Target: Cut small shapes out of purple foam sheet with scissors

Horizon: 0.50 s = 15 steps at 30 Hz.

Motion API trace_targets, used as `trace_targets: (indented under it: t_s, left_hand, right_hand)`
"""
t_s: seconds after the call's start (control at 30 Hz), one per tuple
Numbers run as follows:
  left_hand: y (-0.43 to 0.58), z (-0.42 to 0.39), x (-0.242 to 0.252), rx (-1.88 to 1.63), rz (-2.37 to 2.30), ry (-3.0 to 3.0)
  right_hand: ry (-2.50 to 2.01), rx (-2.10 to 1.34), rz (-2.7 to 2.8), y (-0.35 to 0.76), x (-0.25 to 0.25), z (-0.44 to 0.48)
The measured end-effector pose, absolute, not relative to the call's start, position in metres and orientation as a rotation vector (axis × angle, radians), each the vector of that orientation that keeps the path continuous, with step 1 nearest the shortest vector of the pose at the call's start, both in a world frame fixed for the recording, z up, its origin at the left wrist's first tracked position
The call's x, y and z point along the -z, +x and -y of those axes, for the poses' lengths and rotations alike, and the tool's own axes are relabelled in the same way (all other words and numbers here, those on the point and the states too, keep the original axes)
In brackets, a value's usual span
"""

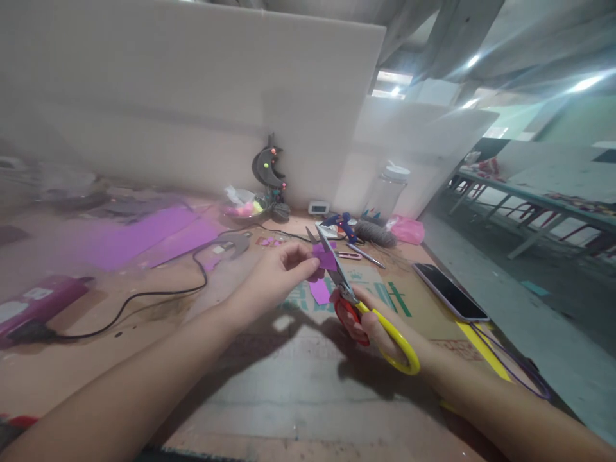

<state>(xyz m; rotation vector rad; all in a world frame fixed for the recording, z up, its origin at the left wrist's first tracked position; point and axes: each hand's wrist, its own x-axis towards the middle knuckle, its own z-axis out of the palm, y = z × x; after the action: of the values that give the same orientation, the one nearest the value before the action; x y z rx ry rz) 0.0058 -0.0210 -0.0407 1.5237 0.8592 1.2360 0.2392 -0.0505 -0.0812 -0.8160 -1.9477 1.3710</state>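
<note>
My left hand [293, 266] pinches a small purple piece [325, 256] between thumb and fingers. In my right hand [368, 321] are scissors [402, 350] with one yellow and one red handle loop. Their blades are parted and meet the purple piece, pointing up and to the left. Below my left hand another purple scrap [319, 291] lies on the cardboard [428, 317] with green lettering. Large purple sheets [144, 237] lie at the left of the table.
A power strip [45, 305] with a black cord is at left. Behind are a dark crescent stand [267, 168], a bowl [244, 205], a blue glue gun [345, 224], grey yarn [375, 234] and a clear bottle [385, 196]. A phone [450, 292] lies at right.
</note>
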Motion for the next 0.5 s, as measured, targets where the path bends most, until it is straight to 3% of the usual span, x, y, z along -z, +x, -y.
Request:
trace_targets:
  t_s: [0.5]
  left_hand:
    - [0.0154,0.0273,0.0427,-1.263,-0.925,1.465]
  right_hand:
    - [-0.697,-1.565,1.734,0.2299,0.0854,0.0560]
